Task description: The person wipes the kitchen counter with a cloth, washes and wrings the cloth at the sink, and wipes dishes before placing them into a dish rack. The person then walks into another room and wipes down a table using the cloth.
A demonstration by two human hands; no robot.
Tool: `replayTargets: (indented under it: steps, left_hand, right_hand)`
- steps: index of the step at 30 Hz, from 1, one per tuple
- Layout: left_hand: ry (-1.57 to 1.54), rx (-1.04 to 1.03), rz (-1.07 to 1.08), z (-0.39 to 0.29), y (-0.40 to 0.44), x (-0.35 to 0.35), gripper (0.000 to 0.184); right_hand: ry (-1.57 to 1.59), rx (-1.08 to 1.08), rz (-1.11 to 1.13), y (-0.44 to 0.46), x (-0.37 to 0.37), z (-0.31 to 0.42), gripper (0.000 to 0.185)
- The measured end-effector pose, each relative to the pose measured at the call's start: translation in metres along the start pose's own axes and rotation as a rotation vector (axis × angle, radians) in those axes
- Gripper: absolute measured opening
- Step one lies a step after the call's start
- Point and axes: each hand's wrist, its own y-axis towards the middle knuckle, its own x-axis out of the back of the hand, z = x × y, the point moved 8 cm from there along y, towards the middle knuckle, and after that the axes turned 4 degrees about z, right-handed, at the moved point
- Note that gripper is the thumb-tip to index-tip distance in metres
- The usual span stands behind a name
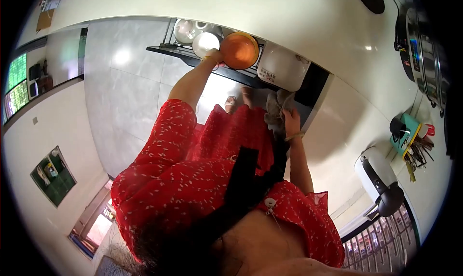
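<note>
My left hand is at the front edge of a pulled-out drawer rack, beside a white bowl and an orange bowl. Its fingers are mostly hidden, so I cannot tell whether it grips anything. Pinched in my right hand is a crumpled grey cloth, hanging just in front of the drawer's right part. A white container with a printed pattern stands in the drawer, right of the orange bowl. More white dishes lie at the drawer's left end.
A pale countertop runs behind the drawer and down the right side. On it are a white kettle with a black handle, a green utensil holder and a steel-and-black appliance. Grey floor tiles spread to the left.
</note>
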Motion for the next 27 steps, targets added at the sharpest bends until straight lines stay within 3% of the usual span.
replayTargets:
  steps: [2,6,7,9,11,14,15,16,18,20,22,23,24,26,27]
  left_hand:
    - [-0.128,0.002,-0.014,0.018,0.029,-0.007,0.019]
    - [-0.003,-0.033,0.044,-0.010,0.004,-0.013,0.021]
    - [0.380,-0.057,0.058,-0.027,-0.009,-0.012,0.022]
    - [0.485,-0.179,-0.117,-0.026,0.006,-0.012,0.022]
    - [0.320,-0.135,-0.128,-0.032,-0.007,-0.011,0.022]
    - [0.346,-0.189,-0.181,-0.051,-0.052,0.004,0.020]
    - [0.625,-0.266,-0.228,-0.055,-0.052,-0.001,0.019]
    - [0.611,-0.332,-0.197,-0.054,-0.063,0.000,0.022]
    - [0.049,-0.374,-0.599,-0.033,-0.086,0.021,0.028]
    - [-0.126,-0.404,-0.850,-0.006,-0.114,0.031,0.031]
    - [-0.342,-0.181,-0.976,0.039,-0.130,0.026,0.034]
    - [-0.522,-0.028,-0.894,0.089,-0.089,0.004,0.042]
    - [-0.658,0.065,-0.695,0.129,-0.045,-0.024,0.050]
    - [-1.172,0.062,-0.165,0.088,-0.094,-0.050,0.053]
    - [-1.332,0.101,-0.069,0.084,-0.098,-0.058,0.053]
  right_hand:
    - [-0.047,0.036,0.002,0.005,0.003,-0.014,0.030]
    - [-0.161,0.050,0.045,0.015,-0.001,-0.013,0.033]
    - [-0.179,0.040,0.085,0.015,-0.004,-0.006,0.036]
    - [-0.205,0.022,0.115,0.018,-0.009,0.005,0.034]
    - [-0.231,0.001,0.127,0.021,-0.013,0.016,0.033]
    - [-0.263,0.017,0.129,0.022,-0.027,0.035,0.030]
    - [-0.269,0.071,0.141,0.025,-0.030,0.043,0.027]
    - [-0.275,0.131,0.156,0.030,-0.036,0.053,0.025]
    - [-0.502,0.230,0.121,0.043,-0.032,0.076,0.024]
    - [-0.697,0.425,0.078,0.044,-0.033,0.114,0.023]
    - [-0.663,0.522,0.005,0.033,-0.045,0.191,0.021]
    - [-0.561,0.452,-0.037,0.026,-0.053,0.227,0.020]
    - [-0.641,0.554,-0.075,0.027,-0.057,0.250,0.021]
    - [-0.842,0.734,-0.107,0.043,-0.060,0.271,0.021]
    - [-0.966,0.807,-0.099,0.055,-0.067,0.272,0.022]
